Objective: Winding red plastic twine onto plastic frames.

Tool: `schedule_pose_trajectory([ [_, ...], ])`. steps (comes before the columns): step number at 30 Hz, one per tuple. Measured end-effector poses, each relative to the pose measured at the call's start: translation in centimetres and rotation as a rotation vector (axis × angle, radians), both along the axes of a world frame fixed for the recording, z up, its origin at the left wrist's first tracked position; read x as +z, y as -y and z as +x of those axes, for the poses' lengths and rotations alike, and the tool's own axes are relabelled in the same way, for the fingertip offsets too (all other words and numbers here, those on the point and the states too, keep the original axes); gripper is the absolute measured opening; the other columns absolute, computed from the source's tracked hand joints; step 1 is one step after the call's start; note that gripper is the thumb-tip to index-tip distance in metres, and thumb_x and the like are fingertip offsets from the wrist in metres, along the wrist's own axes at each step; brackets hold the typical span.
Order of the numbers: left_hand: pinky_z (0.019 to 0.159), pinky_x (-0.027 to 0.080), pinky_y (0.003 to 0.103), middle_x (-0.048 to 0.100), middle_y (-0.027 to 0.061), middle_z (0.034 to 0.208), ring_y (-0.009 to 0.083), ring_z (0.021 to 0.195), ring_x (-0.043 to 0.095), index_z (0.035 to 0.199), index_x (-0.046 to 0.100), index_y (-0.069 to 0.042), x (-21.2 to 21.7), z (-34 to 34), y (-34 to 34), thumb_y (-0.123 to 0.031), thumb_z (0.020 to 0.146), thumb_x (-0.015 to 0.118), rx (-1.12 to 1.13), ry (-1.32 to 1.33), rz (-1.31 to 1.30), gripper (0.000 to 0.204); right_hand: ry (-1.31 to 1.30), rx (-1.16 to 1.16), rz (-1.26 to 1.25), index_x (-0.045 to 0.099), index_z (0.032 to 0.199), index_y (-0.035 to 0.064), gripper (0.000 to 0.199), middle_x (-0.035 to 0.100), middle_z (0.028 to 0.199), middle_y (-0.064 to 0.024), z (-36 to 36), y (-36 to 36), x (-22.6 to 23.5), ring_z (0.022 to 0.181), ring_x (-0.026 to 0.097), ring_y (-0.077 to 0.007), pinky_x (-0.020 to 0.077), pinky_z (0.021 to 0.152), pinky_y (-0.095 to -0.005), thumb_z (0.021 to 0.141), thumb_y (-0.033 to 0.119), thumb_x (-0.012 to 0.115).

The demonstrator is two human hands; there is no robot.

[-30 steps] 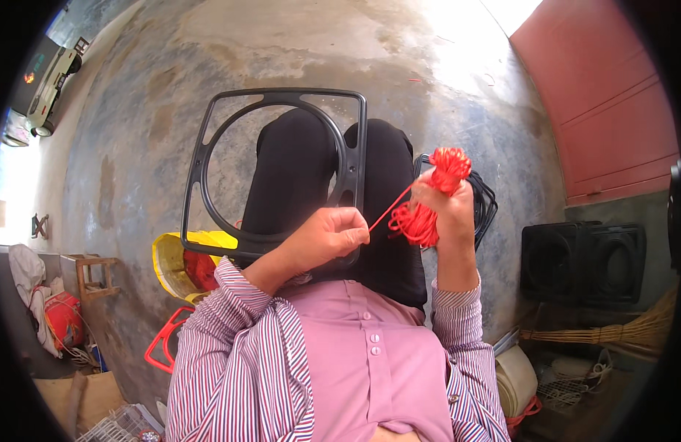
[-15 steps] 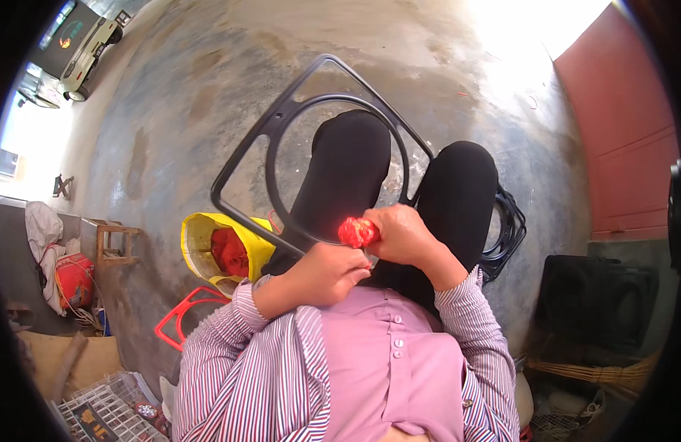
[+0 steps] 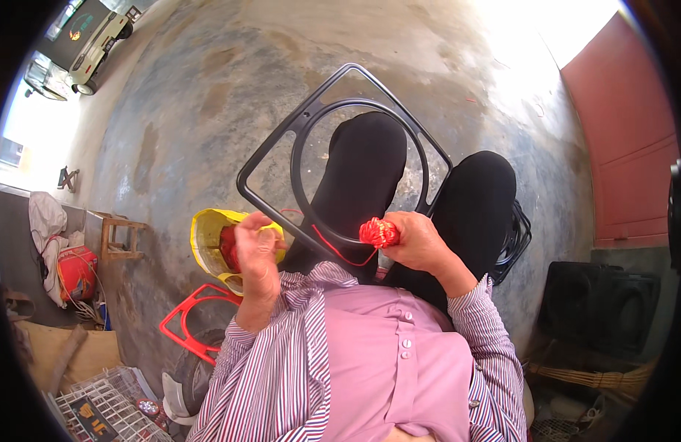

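Observation:
My right hand (image 3: 418, 243) grips a small bundle of red cord (image 3: 378, 231) over my lap. A thin red strand (image 3: 339, 252) runs from the bundle down and left across the black frame. My left hand (image 3: 256, 254) is raised at the left with its fingers loosely curled; whether it pinches the strand I cannot tell. The black frame (image 3: 305, 121), a rounded square with an inner ring, rests tilted over my left knee (image 3: 366, 140). Just behind my left hand stands a yellow bag (image 3: 205, 247) with red material inside.
A red plastic frame (image 3: 184, 321) lies on the concrete floor at lower left, near a wire basket (image 3: 104, 405). More black frames (image 3: 515, 239) are stacked by my right thigh. Black boxes (image 3: 602, 306) stand at right, a small wooden stool (image 3: 116, 239) at left.
The left hand has left the bundle and lifted out to the left. The right hand keeps the red cord bundle, a strand now trailing from it. The view has shifted slightly.

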State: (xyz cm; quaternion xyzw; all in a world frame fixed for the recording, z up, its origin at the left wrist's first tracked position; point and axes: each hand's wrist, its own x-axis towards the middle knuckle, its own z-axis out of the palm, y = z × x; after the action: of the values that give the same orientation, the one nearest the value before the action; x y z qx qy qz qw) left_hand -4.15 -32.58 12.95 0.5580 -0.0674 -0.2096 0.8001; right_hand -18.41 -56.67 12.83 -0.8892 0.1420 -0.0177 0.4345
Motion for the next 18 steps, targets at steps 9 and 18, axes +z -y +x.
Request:
schedule_pose_trajectory([
  [9, 0.076, 0.049, 0.021, 0.067, 0.0041, 0.090, 0.0095, 0.081, 0.062, 0.104, 0.065, 0.003, 0.2, 0.4, 3.8, -0.004, 0.088, 0.065, -0.278, -0.054, 0.240, 0.017, -0.054, -0.013, 0.006, 0.065, 0.088, 0.0022, 0.022, 0.064, 0.076, -0.0158, -0.3, -0.2, 0.3, 0.072, 0.065, -0.0311, 0.0498, 0.069, -0.0380, 0.072, 0.014, 0.072],
  [18, 0.079, 0.052, 0.026, 0.068, 0.0087, 0.090, 0.0134, 0.085, 0.066, 0.101, 0.063, 0.001, 3.9, 4.8, 7.8, -0.007, 0.092, 0.063, -0.438, 0.191, 0.160, 0.012, 0.328, -0.363, 0.591, 0.067, 0.097, -0.0008, 0.017, 0.066, 0.085, 0.0006, -0.4, 4.7, 2.4, 0.077, 0.060, -0.0078, 0.0514, 0.074, -0.0265, 0.080, -0.001, 0.070],
])
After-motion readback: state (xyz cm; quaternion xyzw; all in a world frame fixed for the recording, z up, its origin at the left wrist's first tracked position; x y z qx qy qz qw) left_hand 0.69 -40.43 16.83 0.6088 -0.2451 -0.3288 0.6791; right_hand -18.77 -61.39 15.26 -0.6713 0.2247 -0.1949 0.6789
